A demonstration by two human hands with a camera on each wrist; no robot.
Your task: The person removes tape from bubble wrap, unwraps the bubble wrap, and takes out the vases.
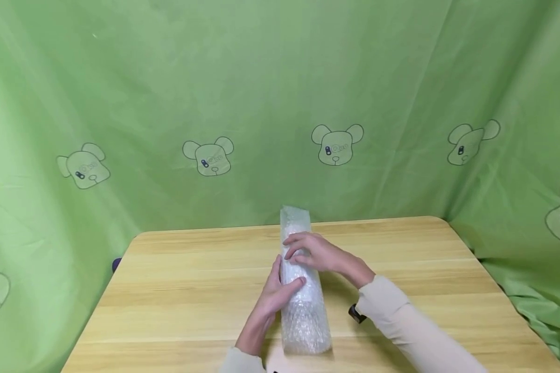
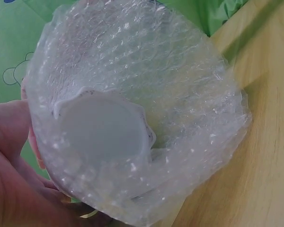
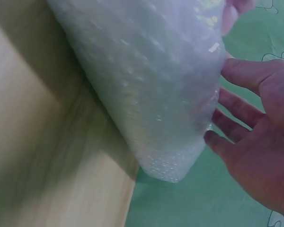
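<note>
A long bundle of clear bubble wrap (image 1: 305, 326) stretches from near to far across the middle of the table. Through its open end in the left wrist view, a white piece with a scalloped edge (image 2: 102, 125) shows inside the wrap. My left hand (image 1: 276, 292) holds the bundle's left side, with the thumb over the top and the other fingers mostly hidden. Farther along, my right hand (image 1: 315, 253) reaches in from the right and rests its loosely bent fingertips on the upper surface. The right wrist view shows thumb and fingers touching the wrap's edge.
The light wooden table (image 1: 177, 295) has rounded far corners. A green curtain (image 1: 270, 93) printed with bear heads hangs behind it and along both sides. A small black device (image 1: 357, 313) sits below the right wrist.
</note>
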